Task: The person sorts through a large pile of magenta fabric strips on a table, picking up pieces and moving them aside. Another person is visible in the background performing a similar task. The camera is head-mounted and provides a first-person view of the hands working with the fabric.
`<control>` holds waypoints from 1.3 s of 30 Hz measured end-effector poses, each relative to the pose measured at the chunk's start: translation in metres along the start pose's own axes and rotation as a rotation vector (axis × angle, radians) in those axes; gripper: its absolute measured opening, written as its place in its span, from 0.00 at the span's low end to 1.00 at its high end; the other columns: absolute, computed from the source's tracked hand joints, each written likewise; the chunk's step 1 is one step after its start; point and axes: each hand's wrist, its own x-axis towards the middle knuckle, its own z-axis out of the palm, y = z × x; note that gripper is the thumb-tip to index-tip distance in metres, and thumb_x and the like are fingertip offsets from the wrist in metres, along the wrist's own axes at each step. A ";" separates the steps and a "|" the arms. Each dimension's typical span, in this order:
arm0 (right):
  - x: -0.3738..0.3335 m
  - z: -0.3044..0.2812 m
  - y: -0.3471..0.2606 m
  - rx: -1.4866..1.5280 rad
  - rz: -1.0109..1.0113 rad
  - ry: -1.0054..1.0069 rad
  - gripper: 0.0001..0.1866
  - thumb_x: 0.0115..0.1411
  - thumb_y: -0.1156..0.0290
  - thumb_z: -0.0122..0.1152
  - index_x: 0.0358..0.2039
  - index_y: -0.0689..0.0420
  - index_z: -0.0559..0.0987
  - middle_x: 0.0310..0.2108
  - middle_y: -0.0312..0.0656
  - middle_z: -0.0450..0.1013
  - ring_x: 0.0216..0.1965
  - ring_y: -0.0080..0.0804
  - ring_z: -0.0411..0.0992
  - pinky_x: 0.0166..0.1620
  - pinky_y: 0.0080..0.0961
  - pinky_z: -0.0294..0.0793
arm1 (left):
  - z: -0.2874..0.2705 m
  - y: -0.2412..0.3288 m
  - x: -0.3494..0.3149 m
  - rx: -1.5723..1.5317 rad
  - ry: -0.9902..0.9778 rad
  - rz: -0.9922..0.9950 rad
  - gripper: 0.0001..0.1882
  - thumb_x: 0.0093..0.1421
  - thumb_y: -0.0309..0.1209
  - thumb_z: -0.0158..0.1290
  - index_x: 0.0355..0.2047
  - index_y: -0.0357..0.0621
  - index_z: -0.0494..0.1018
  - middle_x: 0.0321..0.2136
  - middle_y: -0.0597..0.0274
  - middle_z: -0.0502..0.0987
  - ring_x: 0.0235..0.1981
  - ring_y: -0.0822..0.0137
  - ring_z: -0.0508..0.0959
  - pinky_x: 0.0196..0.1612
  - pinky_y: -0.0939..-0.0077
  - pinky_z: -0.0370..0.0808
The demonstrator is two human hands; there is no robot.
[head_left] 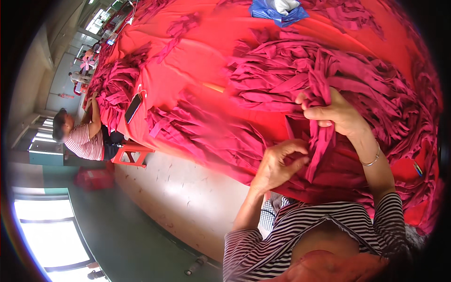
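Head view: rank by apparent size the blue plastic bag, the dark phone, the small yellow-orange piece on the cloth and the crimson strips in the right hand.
1. Crimson strips in the right hand
2. Blue plastic bag
3. Dark phone
4. Yellow-orange piece

Right hand [334, 114] is gripping magenta fabric strip [321, 149]. Left hand [280, 164] is curling just beside strip's lower part, thumb and forefinger parted. Tangled strip pile [277, 70] is spreading over red cloth [202, 56]. Blue plastic bag [270, 15] is sitting beyond pile. Black smartphone [133, 108] is lying farther left, near white earphones [143, 90]. Co-worker [87, 140] in striped shirt is reaching toward cloth, near red plastic stool [132, 154].
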 end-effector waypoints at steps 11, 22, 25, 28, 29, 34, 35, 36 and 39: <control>-0.063 -0.076 -0.082 0.132 -0.637 -1.351 0.11 0.52 0.72 0.65 0.34 0.66 0.80 0.30 0.47 0.77 0.23 0.27 0.68 0.26 0.17 0.71 | -0.139 -0.065 0.076 0.885 0.277 0.130 0.13 0.51 0.29 0.56 0.38 0.40 0.72 0.31 0.51 0.75 0.30 0.56 0.76 0.34 0.65 0.71; 0.034 0.021 0.003 -0.477 -0.365 0.154 0.13 0.55 0.64 0.62 0.29 0.62 0.73 0.20 0.32 0.66 0.24 0.19 0.61 0.29 0.24 0.65 | -0.049 -0.004 0.029 -0.389 0.209 -0.135 0.07 0.55 0.24 0.57 0.32 0.39 0.71 0.28 0.63 0.76 0.22 0.78 0.72 0.23 0.87 0.69; 0.046 0.033 0.014 -0.382 -0.336 0.049 0.12 0.55 0.66 0.63 0.30 0.61 0.74 0.21 0.30 0.67 0.24 0.17 0.62 0.29 0.22 0.65 | -0.036 -0.009 0.032 -0.494 0.216 -0.169 0.10 0.55 0.24 0.57 0.36 0.37 0.68 0.33 0.60 0.75 0.26 0.77 0.73 0.25 0.86 0.72; 0.050 0.040 0.023 -0.253 -0.367 0.013 0.07 0.56 0.69 0.62 0.28 0.59 0.75 0.21 0.26 0.66 0.25 0.12 0.61 0.27 0.16 0.62 | -0.022 -0.011 0.040 -0.520 0.276 -0.126 0.13 0.54 0.21 0.57 0.38 0.37 0.67 0.34 0.61 0.75 0.29 0.76 0.75 0.26 0.85 0.74; 0.050 0.041 0.025 -0.209 -0.315 -0.014 0.07 0.56 0.69 0.62 0.29 0.59 0.75 0.21 0.26 0.66 0.24 0.12 0.61 0.27 0.16 0.62 | -0.023 -0.016 0.039 -0.538 0.293 -0.110 0.12 0.54 0.20 0.57 0.38 0.37 0.68 0.33 0.62 0.75 0.29 0.77 0.75 0.27 0.85 0.74; 0.043 0.028 0.015 -0.090 -0.226 -0.080 0.14 0.50 0.70 0.68 0.34 0.61 0.76 0.27 0.31 0.72 0.30 0.17 0.69 0.36 0.18 0.70 | -0.031 -0.022 0.043 -0.543 0.349 0.002 0.07 0.55 0.17 0.55 0.33 0.37 0.70 0.30 0.62 0.77 0.30 0.77 0.76 0.34 0.85 0.74; 0.041 0.028 0.017 -0.127 -0.239 -0.133 0.16 0.48 0.70 0.70 0.36 0.61 0.76 0.29 0.32 0.73 0.32 0.18 0.69 0.38 0.19 0.70 | -0.033 -0.015 0.045 -0.558 0.321 -0.015 0.07 0.55 0.17 0.55 0.33 0.37 0.70 0.30 0.62 0.77 0.30 0.77 0.76 0.34 0.84 0.74; 0.039 0.030 0.017 -0.164 -0.252 -0.186 0.19 0.47 0.70 0.71 0.37 0.61 0.75 0.30 0.33 0.73 0.34 0.19 0.70 0.40 0.20 0.70 | -0.035 -0.013 0.047 -0.573 0.294 -0.034 0.07 0.54 0.16 0.54 0.33 0.37 0.71 0.30 0.62 0.77 0.30 0.76 0.76 0.35 0.84 0.74; 0.037 0.032 0.017 -0.287 -0.202 -0.312 0.26 0.45 0.71 0.71 0.45 0.63 0.72 0.37 0.37 0.73 0.40 0.21 0.68 0.46 0.23 0.68 | -0.042 -0.012 0.051 -0.577 0.215 -0.054 0.08 0.53 0.15 0.55 0.33 0.37 0.71 0.30 0.62 0.77 0.32 0.74 0.77 0.36 0.82 0.75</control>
